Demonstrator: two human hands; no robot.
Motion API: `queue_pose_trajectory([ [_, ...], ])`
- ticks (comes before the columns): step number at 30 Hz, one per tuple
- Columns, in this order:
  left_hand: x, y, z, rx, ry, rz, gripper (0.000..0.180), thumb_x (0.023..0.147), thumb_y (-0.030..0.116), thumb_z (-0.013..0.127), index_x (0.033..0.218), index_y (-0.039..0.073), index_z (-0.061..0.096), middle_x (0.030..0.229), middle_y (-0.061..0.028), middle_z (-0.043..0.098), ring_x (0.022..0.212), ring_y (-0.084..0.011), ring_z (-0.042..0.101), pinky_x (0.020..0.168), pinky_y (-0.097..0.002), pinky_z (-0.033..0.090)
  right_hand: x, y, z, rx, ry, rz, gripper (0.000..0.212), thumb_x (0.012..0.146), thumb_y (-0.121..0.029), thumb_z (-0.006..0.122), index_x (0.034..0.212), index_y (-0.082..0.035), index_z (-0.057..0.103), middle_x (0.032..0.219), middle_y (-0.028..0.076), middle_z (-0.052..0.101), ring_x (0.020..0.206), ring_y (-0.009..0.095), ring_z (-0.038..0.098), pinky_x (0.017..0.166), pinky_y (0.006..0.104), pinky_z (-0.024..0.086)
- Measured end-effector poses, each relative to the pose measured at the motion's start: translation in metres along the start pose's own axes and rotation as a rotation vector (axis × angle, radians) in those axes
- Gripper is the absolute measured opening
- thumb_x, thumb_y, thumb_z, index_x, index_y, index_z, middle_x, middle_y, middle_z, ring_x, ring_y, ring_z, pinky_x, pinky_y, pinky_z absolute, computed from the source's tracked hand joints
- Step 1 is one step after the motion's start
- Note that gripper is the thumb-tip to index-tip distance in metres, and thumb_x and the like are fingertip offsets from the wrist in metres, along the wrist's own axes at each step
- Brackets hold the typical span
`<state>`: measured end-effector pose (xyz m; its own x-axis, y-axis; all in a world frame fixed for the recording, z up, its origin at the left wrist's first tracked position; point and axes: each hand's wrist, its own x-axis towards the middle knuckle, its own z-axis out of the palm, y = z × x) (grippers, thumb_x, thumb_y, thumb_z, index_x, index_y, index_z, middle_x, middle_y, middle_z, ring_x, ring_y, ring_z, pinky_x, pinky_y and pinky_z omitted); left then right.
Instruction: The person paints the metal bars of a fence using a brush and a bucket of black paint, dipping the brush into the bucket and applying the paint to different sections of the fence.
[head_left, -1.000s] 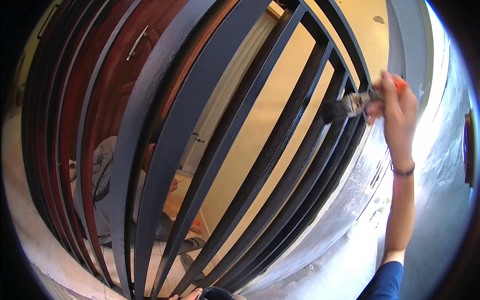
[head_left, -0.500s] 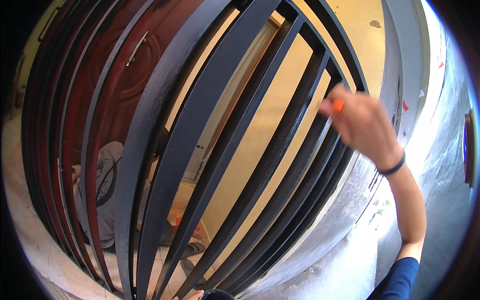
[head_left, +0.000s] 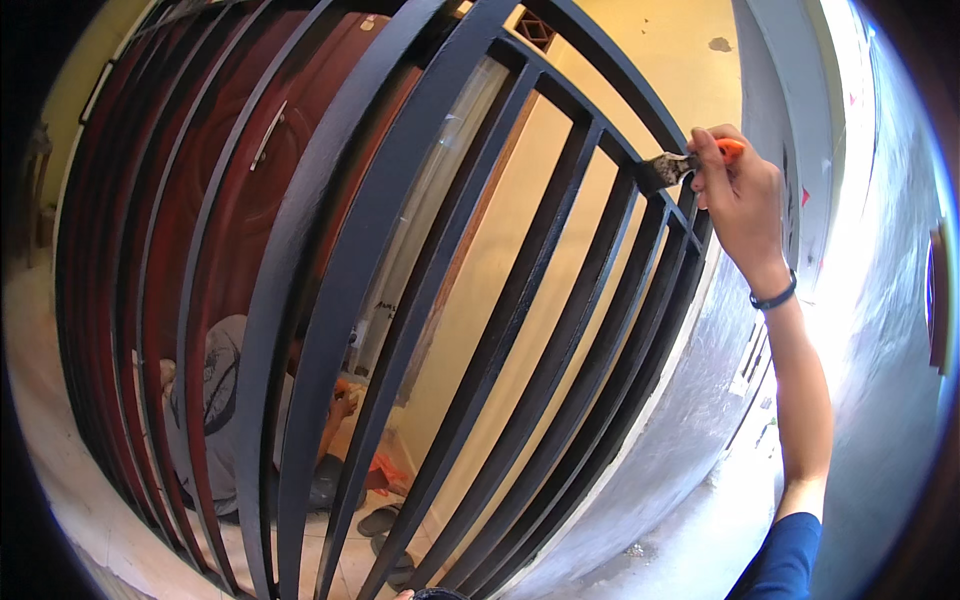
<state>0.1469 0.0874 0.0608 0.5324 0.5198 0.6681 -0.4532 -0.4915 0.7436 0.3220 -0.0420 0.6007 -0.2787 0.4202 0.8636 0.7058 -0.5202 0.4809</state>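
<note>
My right hand (head_left: 742, 195) is closed around the orange handle of a paintbrush (head_left: 672, 170). Its dark, wet-looking bristles rest against the upper rail of a dark metal grille (head_left: 575, 215), where an upright bar meets it. A dark band circles my right wrist. At the bottom edge, only a fingertip of my left hand (head_left: 404, 595) shows, against the rim of a black round container (head_left: 441, 594); the rest of that hand is out of the picture. What the container holds cannot be made out.
Behind the grille, a person in a grey shirt (head_left: 212, 420) sits low by a dark red door (head_left: 240, 230). Sandals (head_left: 378, 521) and an orange-red item (head_left: 388, 470) lie on the tiled floor. A grey wall (head_left: 885, 440) stands on my right.
The brush has swung into sight and now touches the grille's rail; before, my blurred right hand hid it. The view has shifted, and less of my left hand and the container shows.
</note>
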Motion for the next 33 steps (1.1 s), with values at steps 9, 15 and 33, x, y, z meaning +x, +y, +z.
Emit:
queue_pose_trajectory([
  [9, -0.004, 0.019, -0.001, -0.034, -0.177, -0.185, 0.112, 0.064, 0.037, 0.106, 0.154, 0.002, 0.048, 0.136, -0.0103, 0.075, 0.13, -0.0222, 0.068, 0.125, -0.0524, 0.02, -0.256, -0.084, -0.076, 0.175, -0.161, 0.106, 0.012, 0.096, -0.016, 0.072, 0.095, -0.007, 0.08, 0.078, 0.008, 0.076, 0.06, 0.022, 0.071, 0.059, 0.0352, 0.059],
  [15, -0.006, 0.042, 0.032, 0.226, -0.169, -0.139, 0.103, 0.062, 0.032, 0.105, 0.148, 0.003, 0.057, 0.131, -0.0103, 0.076, 0.128, -0.0256, 0.069, 0.125, -0.0504, 0.027, -0.392, -0.131, -0.097, 0.482, -0.075, 0.994, 0.034, 0.115, -0.024, 0.058, 0.106, 0.004, 0.076, 0.085, 0.009, 0.077, 0.067, 0.011, 0.065, 0.062, 0.0241, 0.05],
  [33, -0.042, 0.02, 0.118, -0.031, 0.029, 0.15, 0.088, 0.058, 0.037, 0.102, 0.136, 0.011, 0.072, 0.139, -0.0143, 0.072, 0.131, -0.0295, 0.066, 0.117, -0.0484, 0.039, -0.508, -0.099, -0.109, 0.697, 0.161, 1.347, 0.035, 0.117, -0.023, 0.053, 0.114, 0.007, 0.07, 0.084, 0.013, 0.075, 0.064, 0.013, 0.068, 0.062, 0.0251, 0.052],
])
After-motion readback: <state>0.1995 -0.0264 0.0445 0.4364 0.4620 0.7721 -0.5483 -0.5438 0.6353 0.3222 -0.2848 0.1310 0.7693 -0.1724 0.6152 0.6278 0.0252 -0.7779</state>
